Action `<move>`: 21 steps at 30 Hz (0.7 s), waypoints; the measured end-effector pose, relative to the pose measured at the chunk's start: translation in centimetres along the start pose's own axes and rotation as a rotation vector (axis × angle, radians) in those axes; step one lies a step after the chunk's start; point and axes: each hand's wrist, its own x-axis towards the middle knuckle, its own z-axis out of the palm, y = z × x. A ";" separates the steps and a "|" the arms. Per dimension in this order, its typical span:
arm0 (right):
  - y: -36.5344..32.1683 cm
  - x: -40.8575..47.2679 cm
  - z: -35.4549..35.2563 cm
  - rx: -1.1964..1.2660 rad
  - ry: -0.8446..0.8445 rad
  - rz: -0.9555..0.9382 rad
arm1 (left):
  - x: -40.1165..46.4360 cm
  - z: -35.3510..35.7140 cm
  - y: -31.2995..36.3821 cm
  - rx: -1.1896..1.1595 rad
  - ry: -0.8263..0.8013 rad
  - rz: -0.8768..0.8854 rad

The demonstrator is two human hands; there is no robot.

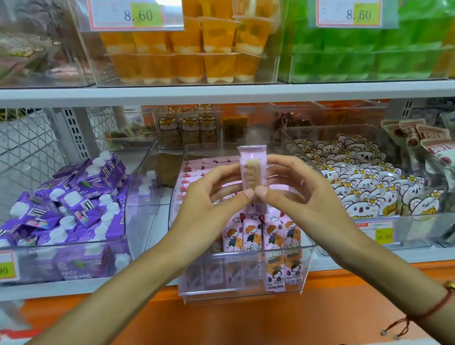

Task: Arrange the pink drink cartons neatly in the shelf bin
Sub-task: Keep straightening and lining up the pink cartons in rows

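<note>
A clear shelf bin (pixel 308 253) sits in the middle of the lower shelf. Several pink drink cartons (pixel 266 233) with cartoon prints stand in it, in rows from the front wall to the back. Above the bin I hold one pink carton (pixel 253 166) upright, its narrow side facing me. My left hand (pixel 212 202) pinches its lower left edge with thumb and fingers. My right hand (pixel 304 189) pinches the lower right edge the same way. The thumbs nearly meet in front of the carton.
A bin of purple pouches (pixel 64 206) stands to the left, a bin of koala-print packs (pixel 368 183) to the right. Above, a white shelf board (pixel 212 89) carries orange jelly cups (pixel 185 44) and green packs (pixel 370 45). An orange ledge (pixel 236 320) runs below.
</note>
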 end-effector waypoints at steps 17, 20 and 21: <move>-0.2 0.2 -1.0 0.118 -0.021 0.089 | 0.0 -0.1 0.8 0.138 -0.172 -0.070; -0.4 0.0 -1.1 0.032 -0.026 0.074 | 0.0 0.3 0.0 0.169 -0.016 0.012; -0.5 0.0 -1.0 0.022 -0.013 0.064 | 0.0 0.5 -0.2 0.182 0.010 0.024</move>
